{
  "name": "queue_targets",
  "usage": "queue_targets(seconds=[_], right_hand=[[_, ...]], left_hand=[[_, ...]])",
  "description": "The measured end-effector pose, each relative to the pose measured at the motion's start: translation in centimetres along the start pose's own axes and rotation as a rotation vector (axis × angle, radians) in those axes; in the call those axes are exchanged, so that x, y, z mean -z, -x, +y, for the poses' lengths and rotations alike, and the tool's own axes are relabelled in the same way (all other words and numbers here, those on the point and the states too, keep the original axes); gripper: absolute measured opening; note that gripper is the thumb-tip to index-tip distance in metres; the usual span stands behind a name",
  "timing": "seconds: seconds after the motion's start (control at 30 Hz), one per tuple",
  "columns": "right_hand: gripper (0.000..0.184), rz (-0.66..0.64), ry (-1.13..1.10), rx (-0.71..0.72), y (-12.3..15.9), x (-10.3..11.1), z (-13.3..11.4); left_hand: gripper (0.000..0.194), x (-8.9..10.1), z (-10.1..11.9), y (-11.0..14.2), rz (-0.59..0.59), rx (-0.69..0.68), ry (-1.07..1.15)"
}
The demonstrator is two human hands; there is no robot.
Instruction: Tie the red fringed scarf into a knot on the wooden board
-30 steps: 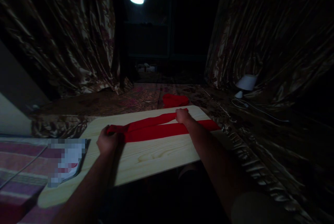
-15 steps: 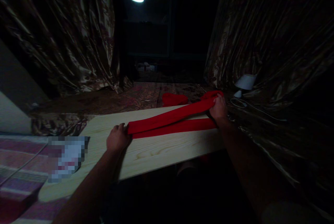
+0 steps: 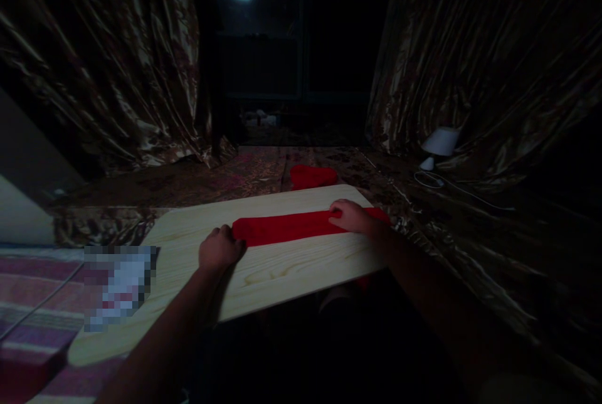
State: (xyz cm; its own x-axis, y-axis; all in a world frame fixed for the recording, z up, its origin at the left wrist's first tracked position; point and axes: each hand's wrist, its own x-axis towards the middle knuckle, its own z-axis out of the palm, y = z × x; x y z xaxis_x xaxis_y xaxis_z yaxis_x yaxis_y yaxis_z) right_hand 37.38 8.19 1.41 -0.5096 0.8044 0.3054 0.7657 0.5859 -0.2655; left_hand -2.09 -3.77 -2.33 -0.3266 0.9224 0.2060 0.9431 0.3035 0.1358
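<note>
A long red cloth (image 3: 286,228) lies folded in a flat strip across a pale wooden board (image 3: 282,269). My left hand (image 3: 219,249) is closed at the strip's left end and pins it to the board. My right hand (image 3: 350,216) rests flat on the strip's right part, fingers stretched out and pressing the cloth down. The cloth's far right end hangs over the board's edge.
A second red cloth (image 3: 313,175) lies just beyond the board. A blurred white object (image 3: 123,285) sits on the board's left end. A small white lamp (image 3: 439,142) with a cable stands at the right. Shiny patterned curtains hang on both sides.
My right hand carried the upper layer of cloth out to the right, then laid it down onto the lower layer and now presses it flat. My left hand shifted slightly right.
</note>
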Motion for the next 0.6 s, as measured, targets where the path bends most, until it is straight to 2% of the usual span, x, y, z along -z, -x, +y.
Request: queue_targets(seconds=[0.07,0.13,0.23,0.33,0.4,0.5,0.6], right_hand=[[0.036,-0.139,-0.050,0.124,-0.4,-0.9,-1.7],[0.034,-0.183,-0.023,0.166,-0.6,-1.6,-2.5],[0.015,-0.148,0.063,0.180,-0.7,-1.9,-2.9],[0.012,-0.148,0.159,0.213,-0.4,-1.6,-3.1],[0.013,-0.173,0.247,0.231,-0.1,-1.3,-3.1],[0.025,-0.205,0.374,0.201,0.2,-0.9,-3.1],[0.032,-0.171,0.446,0.148,0.3,-0.7,-3.1]], left_hand=[[0.039,-0.1,0.3,0.0,-0.015,0.034,0.023],[0.036,-0.1,0.5,-0.1,-0.029,0.063,0.060],[0.036,-0.2,0.6,-0.3,-0.033,0.112,0.125],[0.036,-0.1,0.8,-0.3,-0.016,0.144,0.177],[0.032,0.1,1.2,-0.3,-0.012,0.152,0.203],[0.027,0.7,1.2,-0.3,0.005,0.159,0.213],[0.035,1.9,0.1,-0.5,0.065,0.108,0.144]])
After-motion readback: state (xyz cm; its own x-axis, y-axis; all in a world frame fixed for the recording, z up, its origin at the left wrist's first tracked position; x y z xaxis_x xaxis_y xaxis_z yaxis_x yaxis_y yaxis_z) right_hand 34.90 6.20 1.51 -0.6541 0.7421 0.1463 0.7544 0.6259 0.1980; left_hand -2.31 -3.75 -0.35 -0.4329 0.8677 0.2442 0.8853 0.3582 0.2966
